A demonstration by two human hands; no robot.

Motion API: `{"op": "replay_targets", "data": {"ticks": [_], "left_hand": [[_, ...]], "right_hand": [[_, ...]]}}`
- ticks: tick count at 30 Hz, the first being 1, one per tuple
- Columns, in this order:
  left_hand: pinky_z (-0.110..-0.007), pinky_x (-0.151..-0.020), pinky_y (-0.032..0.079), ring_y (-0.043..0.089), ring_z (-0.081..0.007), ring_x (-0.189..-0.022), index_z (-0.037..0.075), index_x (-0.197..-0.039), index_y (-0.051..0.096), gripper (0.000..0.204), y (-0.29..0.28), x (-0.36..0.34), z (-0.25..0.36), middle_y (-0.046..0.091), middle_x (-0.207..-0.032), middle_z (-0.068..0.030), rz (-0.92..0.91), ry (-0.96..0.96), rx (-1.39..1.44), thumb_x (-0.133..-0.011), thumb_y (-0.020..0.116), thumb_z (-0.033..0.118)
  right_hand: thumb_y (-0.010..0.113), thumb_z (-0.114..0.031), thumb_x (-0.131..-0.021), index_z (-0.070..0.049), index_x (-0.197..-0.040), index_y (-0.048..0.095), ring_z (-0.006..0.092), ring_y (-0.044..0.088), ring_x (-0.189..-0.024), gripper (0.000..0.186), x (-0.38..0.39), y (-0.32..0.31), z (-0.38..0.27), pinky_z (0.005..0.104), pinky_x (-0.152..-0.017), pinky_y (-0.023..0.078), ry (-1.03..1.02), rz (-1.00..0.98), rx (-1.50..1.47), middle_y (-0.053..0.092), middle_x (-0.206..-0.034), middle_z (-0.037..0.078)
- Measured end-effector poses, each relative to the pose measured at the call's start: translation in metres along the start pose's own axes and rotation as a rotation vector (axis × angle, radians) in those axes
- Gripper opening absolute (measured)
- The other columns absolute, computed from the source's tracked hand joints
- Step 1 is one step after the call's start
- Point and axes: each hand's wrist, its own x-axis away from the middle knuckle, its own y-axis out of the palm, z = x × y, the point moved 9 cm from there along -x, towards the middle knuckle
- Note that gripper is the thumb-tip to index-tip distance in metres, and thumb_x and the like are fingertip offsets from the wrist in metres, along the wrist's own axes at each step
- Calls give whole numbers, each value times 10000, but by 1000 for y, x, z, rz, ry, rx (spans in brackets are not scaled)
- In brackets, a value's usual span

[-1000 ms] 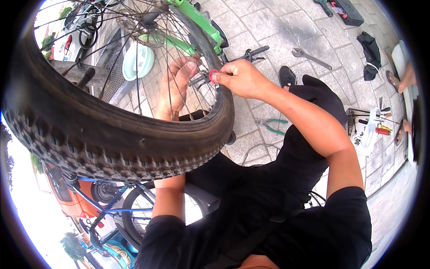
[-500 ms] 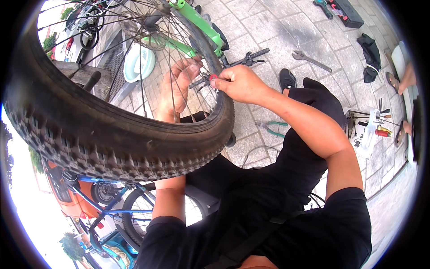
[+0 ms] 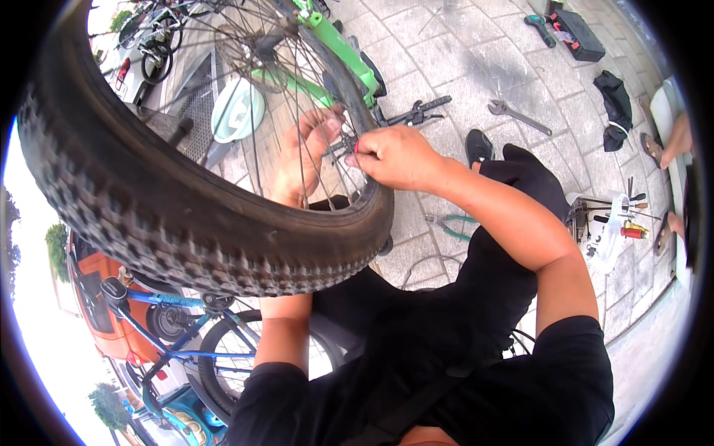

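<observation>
A black bicycle wheel (image 3: 223,223) with knobby tyre and thin spokes fills the upper left, above a green frame (image 3: 346,48). My left hand (image 3: 305,152) reaches up behind the near spokes, fingertips pinched on a spoke at the rim's inner side. My right hand (image 3: 394,156) is closed on a small red tool (image 3: 358,146) at the rim, mostly hidden by my fingers. Beyond both hands lie loose handlebars with a brake lever (image 3: 420,111) on the paving.
A wrench (image 3: 519,117), pliers (image 3: 454,227), drill (image 3: 541,31), black case (image 3: 576,37), black cloth (image 3: 616,104) and tool holder (image 3: 617,223) lie rightward. A pale basin (image 3: 238,111), blue bicycle (image 3: 171,334) and orange vehicle (image 3: 100,290) stand leftward. Another person's sandalled feet (image 3: 662,149) show at right.
The wheel, both hands and surroundings sit slightly lower in the picture. My right hand has turned a little, covering more of the red tool.
</observation>
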Motion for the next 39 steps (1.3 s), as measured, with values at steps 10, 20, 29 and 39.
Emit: {"op": "replay_targets", "data": {"ticks": [10,20,29,39], "left_hand": [[-438,-1103,423,592,-273,-1248,-3,-1129,632,379,4,3,5,607,-1340,-188,-18,24,42,-982,676,344],[-423,-1081,446,601,-261,-1224,-18,-1188,612,464,3,3,2,625,-1327,-182,14,9,62,-958,713,372],[-346,-1035,432,582,-160,-1118,4,-1192,643,360,9,6,7,653,-1167,-60,-15,6,170,-969,754,264],[-417,-1087,448,619,-250,-1218,22,-1141,639,388,4,2,0,641,-1336,-178,37,-11,89,-956,735,348]], "right_hand": [[682,-297,-957,-71,-832,666,359,684,-741,259,-5,-3,-15,489,-630,533,-252,-35,34,669,-811,98],[781,-262,-899,-72,-934,663,310,679,-725,227,2,-3,-19,405,-645,544,-315,43,-53,675,-911,83],[805,-323,-881,-14,-1214,682,288,706,-778,470,-5,2,3,394,-730,554,23,-183,-207,717,-897,164],[744,-331,-947,7,-1202,690,253,701,-721,426,-11,11,10,408,-699,552,-97,-203,-288,731,-860,139]]}}
